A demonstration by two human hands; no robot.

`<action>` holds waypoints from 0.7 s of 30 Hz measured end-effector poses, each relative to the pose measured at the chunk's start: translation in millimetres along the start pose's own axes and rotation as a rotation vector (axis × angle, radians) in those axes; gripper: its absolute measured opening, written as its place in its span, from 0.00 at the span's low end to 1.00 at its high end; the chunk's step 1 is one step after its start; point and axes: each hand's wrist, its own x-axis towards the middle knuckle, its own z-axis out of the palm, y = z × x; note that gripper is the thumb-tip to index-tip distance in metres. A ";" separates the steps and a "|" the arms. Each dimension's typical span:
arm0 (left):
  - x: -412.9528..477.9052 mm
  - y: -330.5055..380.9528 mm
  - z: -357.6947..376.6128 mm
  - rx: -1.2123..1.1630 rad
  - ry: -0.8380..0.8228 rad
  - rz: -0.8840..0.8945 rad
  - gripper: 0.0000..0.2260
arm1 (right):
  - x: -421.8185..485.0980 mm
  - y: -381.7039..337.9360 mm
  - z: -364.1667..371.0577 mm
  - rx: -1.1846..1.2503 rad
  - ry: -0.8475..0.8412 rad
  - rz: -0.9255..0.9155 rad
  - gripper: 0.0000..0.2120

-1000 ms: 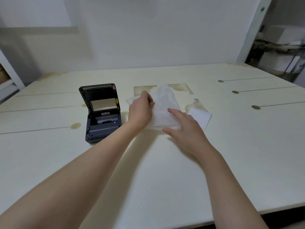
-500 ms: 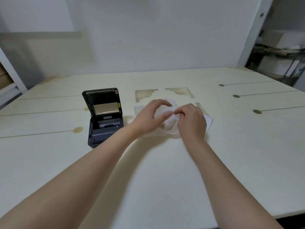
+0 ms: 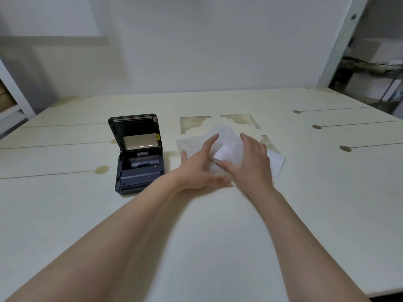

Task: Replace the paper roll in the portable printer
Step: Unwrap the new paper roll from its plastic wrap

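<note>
The dark grey portable printer (image 3: 139,162) sits on the table left of my hands, its lid standing open and its paper bay showing. To its right lies a crumpled translucent wrapper (image 3: 224,134). A small white paper roll (image 3: 223,152) shows through the wrapper, between my two hands. My left hand (image 3: 198,164) rests on the wrapper's left side with fingers spread. On the wrapper's right side lies my right hand (image 3: 250,160), flat, with its thumb beside the roll. Neither hand is closed around the roll.
A flat white sheet (image 3: 278,163) pokes out from under the wrapper, right of my right hand. The cream table (image 3: 196,247) has brown stain patches and grooves behind the wrapper. Shelving with boxes (image 3: 375,68) stands at the far right.
My hands were pinched together on the wrapper half a second ago. They have since spread apart and flattened, and the white roll shows between them.
</note>
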 end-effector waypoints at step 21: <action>6.8 -6.4 3.2 -0.070 0.024 -0.014 0.35 | -0.5 -12.3 7.4 -0.061 -0.056 -0.040 0.22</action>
